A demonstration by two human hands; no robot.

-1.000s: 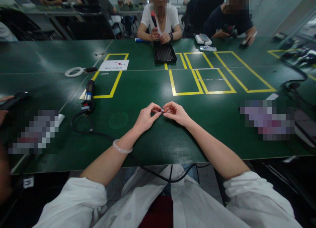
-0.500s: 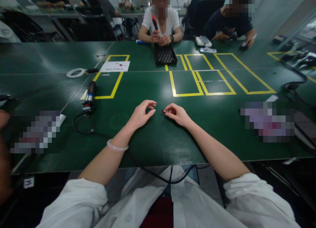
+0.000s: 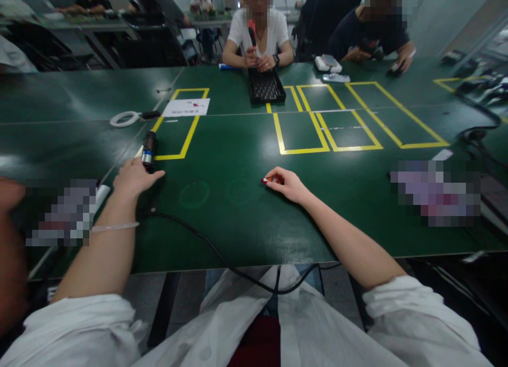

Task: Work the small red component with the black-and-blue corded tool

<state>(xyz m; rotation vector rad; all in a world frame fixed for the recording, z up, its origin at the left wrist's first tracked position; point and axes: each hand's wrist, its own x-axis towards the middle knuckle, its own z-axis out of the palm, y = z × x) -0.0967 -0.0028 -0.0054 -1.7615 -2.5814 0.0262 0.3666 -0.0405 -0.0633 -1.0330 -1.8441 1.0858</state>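
My left hand (image 3: 135, 177) is at the near end of a black corded cylindrical tool (image 3: 149, 144) with a blue band and a silver section, which looks like an electric screwdriver. Its thumb is stretched out to the right, apart from the other fingers, which are partly hidden. The hand covers the tool's lower end. A small red and black part (image 3: 264, 181) shows at the fingertips of my right hand (image 3: 286, 184), which is closed on it just above the green table (image 3: 238, 229). My palm and fingers hide most of that part.
A black cable (image 3: 206, 245) runs across the table and over its front edge. Yellow tape outlines (image 3: 305, 151), a printed sheet (image 3: 186, 107), a white cable coil (image 3: 125, 118) and a black tray (image 3: 266, 89) lie farther back. Across the table sits a person (image 3: 257, 33) in white.
My left hand has moved left, from beside my right hand to the corded tool. My right hand stays in place with the small red and black part.
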